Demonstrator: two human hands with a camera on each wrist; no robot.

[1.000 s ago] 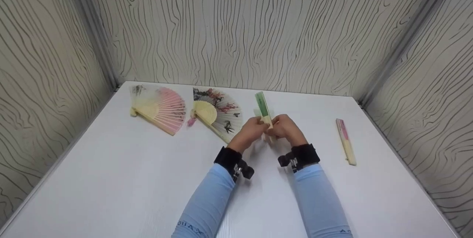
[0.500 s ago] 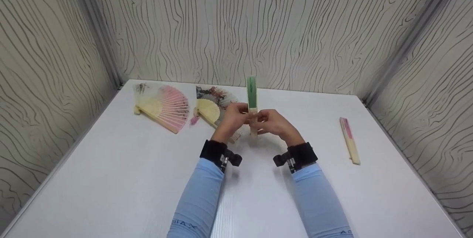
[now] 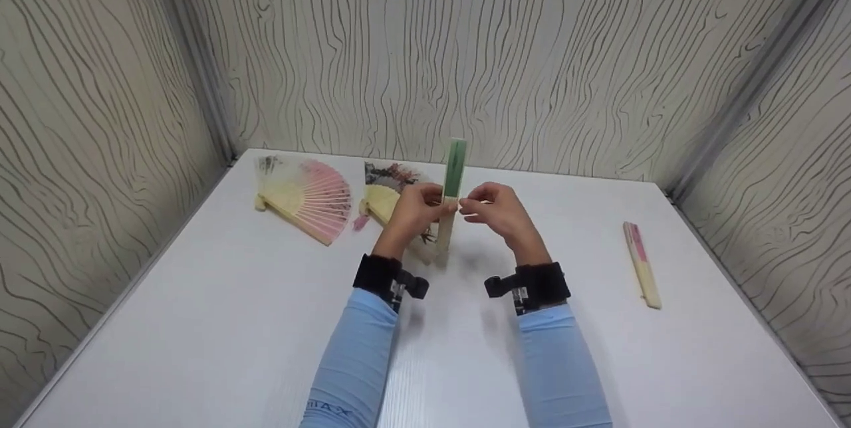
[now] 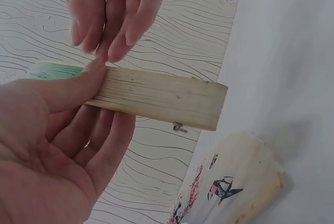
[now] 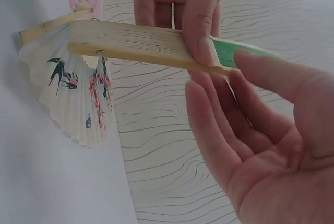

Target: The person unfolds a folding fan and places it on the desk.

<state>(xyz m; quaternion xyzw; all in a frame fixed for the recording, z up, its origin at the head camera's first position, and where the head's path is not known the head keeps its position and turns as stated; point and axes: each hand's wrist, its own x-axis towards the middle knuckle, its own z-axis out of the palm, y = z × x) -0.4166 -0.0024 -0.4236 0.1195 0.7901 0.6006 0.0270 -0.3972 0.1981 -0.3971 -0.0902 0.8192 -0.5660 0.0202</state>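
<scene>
Left hand (image 3: 412,211) pinched the green fan (image 3: 455,170);
right hand (image 3: 500,212), fingers loosely parted, hovered just beside it; blossom fan (image 3: 382,199) lay spread on the tabletop (image 3: 233,321).

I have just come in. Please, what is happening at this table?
A person's left hand pinches a folded green fan above the white table. The right hand is close beside it; I cannot tell whether it touches. A pink fan and a flowered fan lie spread on the left, and another folded fan lies on the right.
</scene>
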